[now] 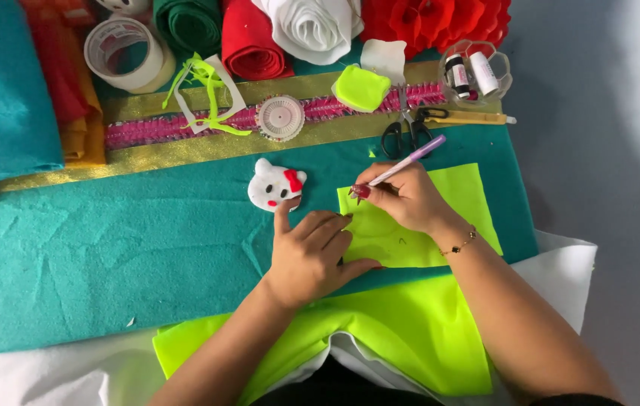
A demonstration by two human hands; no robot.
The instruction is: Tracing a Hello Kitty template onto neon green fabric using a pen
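My right hand grips a lilac pen with its tip down on a neon-yellow felt sheet. My left hand lies flat with fingers spread, pressing the sheet's left edge against the teal felt underneath. The index finger reaches up to a small white cat-face felt piece with a red bow, just left of the sheet. A larger neon-yellow felt piece lies under my forearms.
Black scissors lie behind the sheet, beside a round pin wheel, a tape roll and a clear box of thread spools. Rolled felt in green, red and white lines the far edge. White fabric hangs at the right.
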